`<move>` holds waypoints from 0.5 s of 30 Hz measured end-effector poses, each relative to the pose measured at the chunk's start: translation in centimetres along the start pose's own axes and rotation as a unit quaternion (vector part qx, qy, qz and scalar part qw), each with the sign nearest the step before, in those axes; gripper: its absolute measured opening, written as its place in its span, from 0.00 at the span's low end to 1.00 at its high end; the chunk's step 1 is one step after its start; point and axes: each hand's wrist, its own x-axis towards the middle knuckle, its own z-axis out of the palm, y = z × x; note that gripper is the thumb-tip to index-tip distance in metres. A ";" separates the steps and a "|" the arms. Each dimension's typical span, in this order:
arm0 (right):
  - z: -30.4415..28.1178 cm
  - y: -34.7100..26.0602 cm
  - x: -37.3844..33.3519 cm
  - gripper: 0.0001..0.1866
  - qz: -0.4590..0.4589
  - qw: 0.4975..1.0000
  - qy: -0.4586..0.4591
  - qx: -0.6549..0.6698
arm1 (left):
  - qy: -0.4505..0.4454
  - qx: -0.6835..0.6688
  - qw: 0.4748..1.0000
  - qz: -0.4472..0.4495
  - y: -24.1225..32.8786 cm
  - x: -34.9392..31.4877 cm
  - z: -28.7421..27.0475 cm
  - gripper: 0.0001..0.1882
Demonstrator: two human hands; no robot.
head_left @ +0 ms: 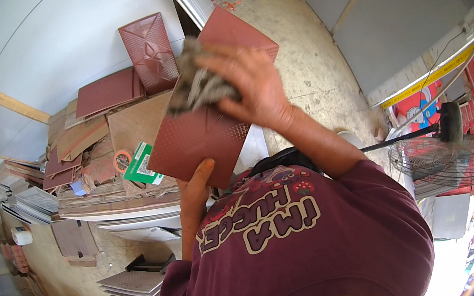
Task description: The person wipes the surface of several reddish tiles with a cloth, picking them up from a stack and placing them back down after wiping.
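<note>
A reddish-brown embossed tile [197,141] is held up tilted in front of my chest. My left hand [196,184] grips its lower edge, with the thumb on the patterned face and the other fingers hidden behind. In my right hand [252,83] is a bunched grey-brown rag [198,84], pressed against the upper middle of that face. Beyond them, a similar tile [149,51] leans upright against the white wall. Beside it, more reddish-brown tiles [105,94] lie stacked on cardboard.
To the left, a cardboard-covered pile [144,124] carries a green-and-white box [142,163] and an orange roll of tape [123,161]. Grey tiles [132,284] stand stacked on the floor at lower left. A caged fan [447,156] is at my right.
</note>
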 end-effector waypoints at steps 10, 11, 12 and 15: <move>0.2 3.6 1.7 0.37 0.036 0.996 0.077 -0.021 | 0.025 -0.013 1.000 0.011 0.4 -0.2 0.2 0.35; 0.1 4.1 1.7 0.36 0.047 0.995 0.087 -0.018 | 0.026 -0.029 0.999 0.024 0.5 -0.2 0.3 0.35; 0.1 4.5 1.7 0.34 0.062 0.993 0.099 -0.015 | 0.032 -0.027 0.999 0.016 0.5 -0.1 0.4 0.35; -0.3 4.7 0.8 0.32 0.079 0.992 0.100 -0.023 | 0.039 -0.057 0.997 0.018 0.4 0.1 0.5 0.35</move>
